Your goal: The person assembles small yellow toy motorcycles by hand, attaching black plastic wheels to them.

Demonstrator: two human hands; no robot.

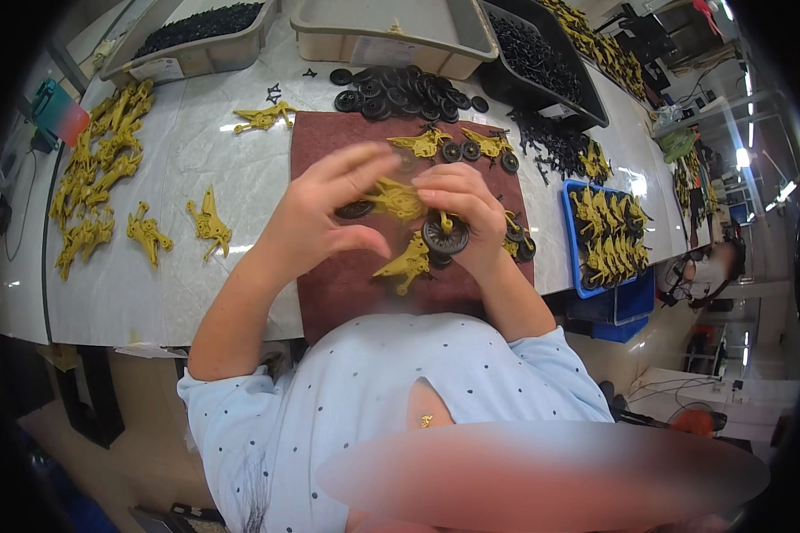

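My right hand [469, 206] grips a yellow plastic toy motorcycle [393, 202] over the maroon mat, fingers curled around one end. A spoked black wheel [445, 233] sits at that end, below the fingers; another dark wheel [355, 210] shows at the other end. Beside it, my left hand [316, 209] is open, thumb and fingers spread apart, its fingertips smeared by motion. Whether the left hand touches the toy I cannot tell. Under the hands a yellow toy body [407, 265] lies on the mat [329, 298].
Loose black wheels [400, 91] are heaped beyond the mat. Yellow bodies [98, 169] cover the table's left side. A blue tray [580, 275] of wheeled yellow toys stands right. Grey bins [387, 46] and a black bin [596, 105] line the back. A person [716, 271] is far right.
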